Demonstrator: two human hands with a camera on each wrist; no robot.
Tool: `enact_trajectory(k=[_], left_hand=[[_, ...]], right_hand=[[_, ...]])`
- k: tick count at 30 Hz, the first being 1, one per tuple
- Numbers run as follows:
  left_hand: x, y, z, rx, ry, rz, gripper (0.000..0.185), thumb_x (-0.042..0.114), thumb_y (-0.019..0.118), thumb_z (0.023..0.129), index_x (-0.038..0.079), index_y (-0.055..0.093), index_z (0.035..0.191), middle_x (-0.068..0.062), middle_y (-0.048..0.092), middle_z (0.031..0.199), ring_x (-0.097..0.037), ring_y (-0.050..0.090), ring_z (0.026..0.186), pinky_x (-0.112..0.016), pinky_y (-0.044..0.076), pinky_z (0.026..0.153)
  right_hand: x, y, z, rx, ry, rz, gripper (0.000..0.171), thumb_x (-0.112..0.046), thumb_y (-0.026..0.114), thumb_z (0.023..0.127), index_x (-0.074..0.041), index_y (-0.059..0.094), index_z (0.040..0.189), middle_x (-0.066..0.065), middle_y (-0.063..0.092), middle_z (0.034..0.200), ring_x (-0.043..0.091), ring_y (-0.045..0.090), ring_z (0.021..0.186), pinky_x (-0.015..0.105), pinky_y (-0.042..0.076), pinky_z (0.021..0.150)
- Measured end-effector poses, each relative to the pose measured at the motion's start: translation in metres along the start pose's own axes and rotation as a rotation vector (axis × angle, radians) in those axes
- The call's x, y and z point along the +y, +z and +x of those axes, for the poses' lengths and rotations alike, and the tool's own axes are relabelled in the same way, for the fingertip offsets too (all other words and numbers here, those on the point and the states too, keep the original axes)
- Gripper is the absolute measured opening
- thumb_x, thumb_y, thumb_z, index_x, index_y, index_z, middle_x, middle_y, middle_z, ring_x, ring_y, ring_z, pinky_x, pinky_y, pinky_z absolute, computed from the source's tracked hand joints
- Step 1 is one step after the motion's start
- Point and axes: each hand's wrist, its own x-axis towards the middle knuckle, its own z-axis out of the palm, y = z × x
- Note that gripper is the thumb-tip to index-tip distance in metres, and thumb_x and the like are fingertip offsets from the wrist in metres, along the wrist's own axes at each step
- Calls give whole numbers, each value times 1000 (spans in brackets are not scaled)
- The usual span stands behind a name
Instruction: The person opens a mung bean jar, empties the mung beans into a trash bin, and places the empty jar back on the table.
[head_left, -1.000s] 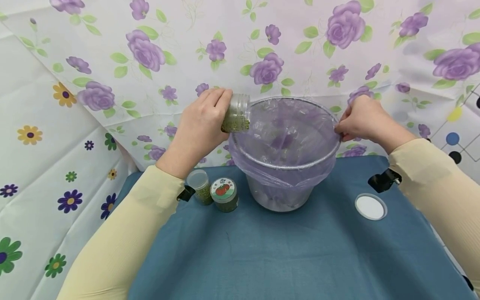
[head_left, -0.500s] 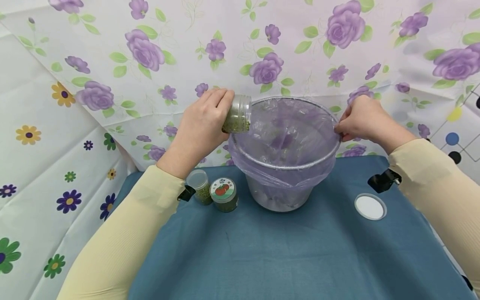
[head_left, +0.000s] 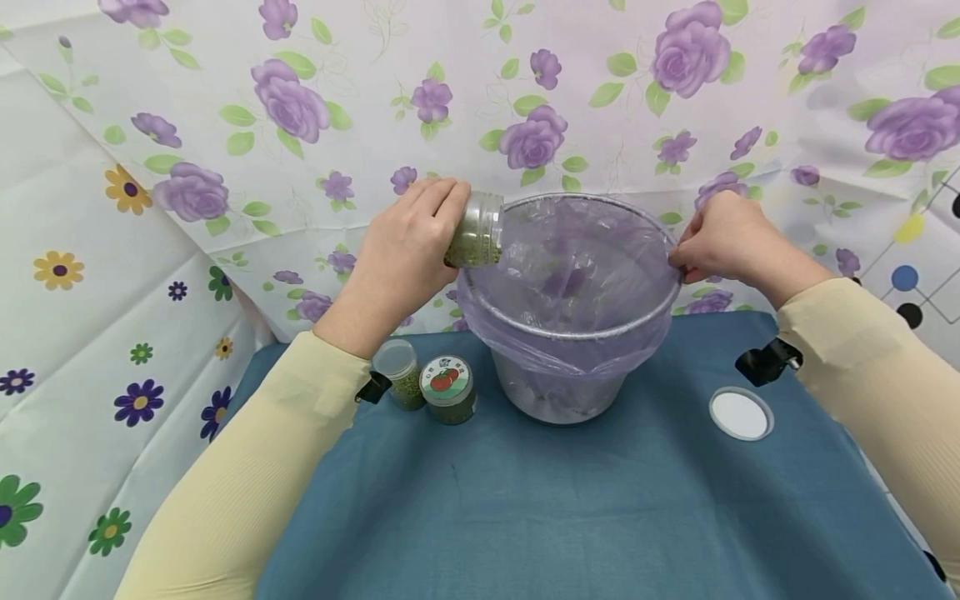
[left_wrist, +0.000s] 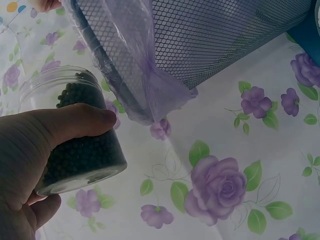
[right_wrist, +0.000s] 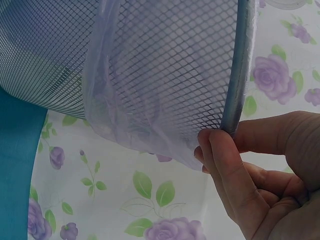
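Floral sheeting backs a blue-clothed table (head_left: 570, 500), where a mesh wastebasket (head_left: 558, 392) lined with a purple plastic bag (head_left: 577, 275) stands. A person's left hand (head_left: 401, 250) grips an open jar of green beans (head_left: 474, 229), tilted with its mouth over the wastebasket's left rim. The right hand (head_left: 723, 242) pinches the rim on the opposite side. Left of the wastebasket's base stand two capped jars (head_left: 427, 385); right of it lies a white lid (head_left: 741, 413).
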Motion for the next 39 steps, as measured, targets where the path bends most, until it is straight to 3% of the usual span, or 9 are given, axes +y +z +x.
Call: enact_trajectory(k=[39], left_hand=[[1, -4, 1, 2, 4, 20, 75, 8, 80, 59, 0, 51, 128, -16, 57, 125, -31, 52, 120, -38, 44, 103]], right_hand=[[1, 0, 0, -5, -3, 16, 26, -19, 68, 81, 6, 71, 86, 9, 69, 63, 21, 68, 57, 31, 56, 54]])
